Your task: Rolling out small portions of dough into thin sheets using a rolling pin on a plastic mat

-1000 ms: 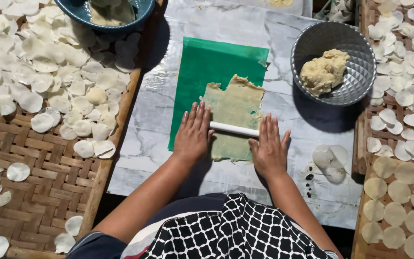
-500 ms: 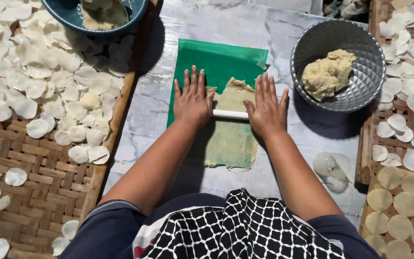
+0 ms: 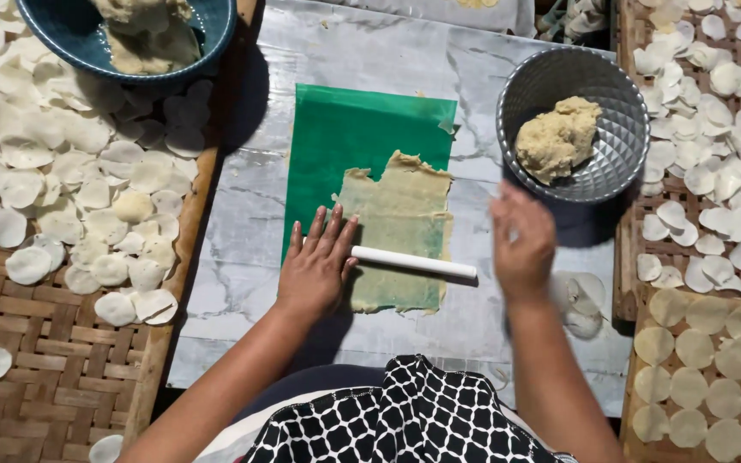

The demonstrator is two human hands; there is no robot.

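Fingers (image 3: 329, 233) of my left hand (image 3: 315, 270) lie spread and flat, palm down, with the fingertips resting on the left end of the white rolling stick (image 3: 413, 262) and the near left part of the dough sheet (image 3: 400, 231). I see that stick lying across the sheet, angled slightly down toward the right. My right hand (image 3: 522, 249) hovers off the stick's right end, blurred, and I cannot tell how its fingers are set; it holds nothing that I can make out. The thin, pale dough sheet sits on a green plastic mat (image 3: 362, 137) near the middle of the marble-patterned bench (image 3: 242, 231), reaching toward the bench's near edge. At the far right of the bench stands a faceted metal bowl (image 3: 619, 146) with a lump of dough (image 3: 557, 137) inside. A blue bowl (image 3: 207, 34) sits at the far left corner. Woven bamboo trays (image 3: 45, 343) flank both sides, covered with round white discs (image 3: 62, 171).
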